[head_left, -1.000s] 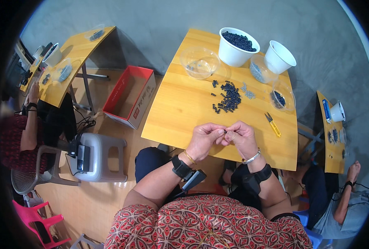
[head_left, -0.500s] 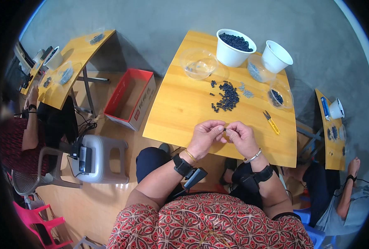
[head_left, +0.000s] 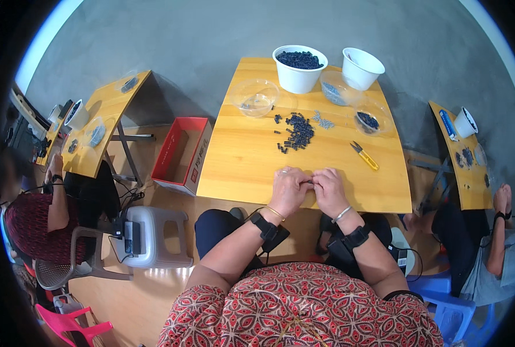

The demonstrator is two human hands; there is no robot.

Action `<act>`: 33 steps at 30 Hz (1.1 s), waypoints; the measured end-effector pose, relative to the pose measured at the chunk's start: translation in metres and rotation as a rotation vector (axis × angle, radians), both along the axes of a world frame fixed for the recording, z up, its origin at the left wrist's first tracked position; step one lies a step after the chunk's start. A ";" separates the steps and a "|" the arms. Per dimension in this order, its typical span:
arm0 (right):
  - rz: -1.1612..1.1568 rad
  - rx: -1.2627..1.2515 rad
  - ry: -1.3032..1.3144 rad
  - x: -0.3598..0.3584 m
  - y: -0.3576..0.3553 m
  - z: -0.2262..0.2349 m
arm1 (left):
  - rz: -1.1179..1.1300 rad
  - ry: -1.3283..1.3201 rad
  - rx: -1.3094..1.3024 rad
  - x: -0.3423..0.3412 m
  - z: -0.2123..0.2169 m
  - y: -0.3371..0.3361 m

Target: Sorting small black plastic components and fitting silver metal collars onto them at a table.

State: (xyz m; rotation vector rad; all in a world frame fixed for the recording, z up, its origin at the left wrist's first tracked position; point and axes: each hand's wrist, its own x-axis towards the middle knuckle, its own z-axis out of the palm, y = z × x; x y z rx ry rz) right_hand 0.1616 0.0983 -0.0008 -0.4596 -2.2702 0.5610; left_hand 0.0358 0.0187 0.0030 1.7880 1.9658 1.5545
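Observation:
Close to the table's near edge, my left hand (head_left: 290,189) and my right hand (head_left: 329,188) meet fingertip to fingertip. Both are closed in a pinch around a small black piece (head_left: 309,182), mostly hidden by the fingers. Just beyond them lies a loose pile of short black cylindrical pieces (head_left: 299,132). Several small grey pieces (head_left: 323,120) are scattered to the right of that pile. Yellow-handled thread snips (head_left: 364,156) rest to the right of my hands, blades pointing away from me.
Along the wooden table's (head_left: 223,168) far side stand a white tub of black pieces (head_left: 298,75), another white tub (head_left: 363,70) and clear plastic bowls (head_left: 254,98). A red-rimmed box (head_left: 182,151) sits on the floor at left. Co-workers sit at side tables (head_left: 89,153).
The view has shifted, so the table sits slightly left and lower. My fingers have turned down over the small black piece, which shows less than before.

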 end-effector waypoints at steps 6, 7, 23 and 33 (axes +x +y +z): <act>-0.033 0.082 0.005 0.003 -0.003 0.006 | 0.014 0.175 -0.020 0.000 -0.001 -0.002; -0.097 -0.132 0.099 0.000 -0.001 0.006 | 0.001 0.189 -0.036 0.001 -0.001 -0.002; -0.356 -0.046 0.184 -0.059 0.023 -0.025 | 0.075 0.188 -0.040 0.015 -0.010 -0.004; -0.377 0.030 0.049 -0.059 0.023 -0.024 | 0.103 0.165 -0.047 0.015 -0.013 -0.003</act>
